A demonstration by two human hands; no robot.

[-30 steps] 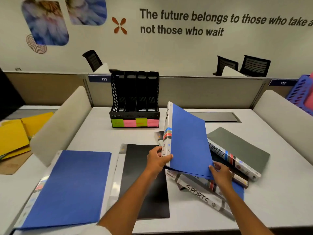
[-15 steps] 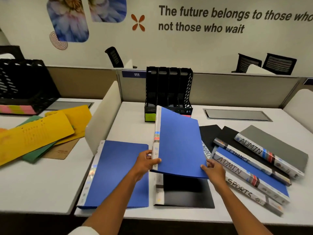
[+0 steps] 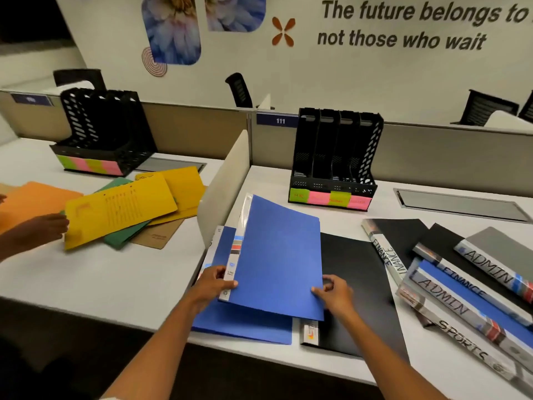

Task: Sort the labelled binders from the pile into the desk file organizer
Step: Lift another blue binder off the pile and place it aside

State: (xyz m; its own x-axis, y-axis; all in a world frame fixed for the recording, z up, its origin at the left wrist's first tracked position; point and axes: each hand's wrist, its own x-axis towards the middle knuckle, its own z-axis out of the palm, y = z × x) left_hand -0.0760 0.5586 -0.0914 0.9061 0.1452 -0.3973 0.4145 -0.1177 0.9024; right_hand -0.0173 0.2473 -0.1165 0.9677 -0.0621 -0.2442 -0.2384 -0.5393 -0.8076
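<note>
Two hands hold a blue binder up over the near side of the desk.

The left hand pinches the blue binder at its spine, and the right hand pinches the cover's near right corner. The binder is tilted, with its far end up, over another blue folder and a black folder. It looks thin, light and bendy, and its cover may be slick, so the stiff spine seems the best place to hold. I cannot read its label from here. The organizer stands far back with all four slots open. The desk between looks bare, but the divider stands close on the left and the pile lies on the right.
</note>
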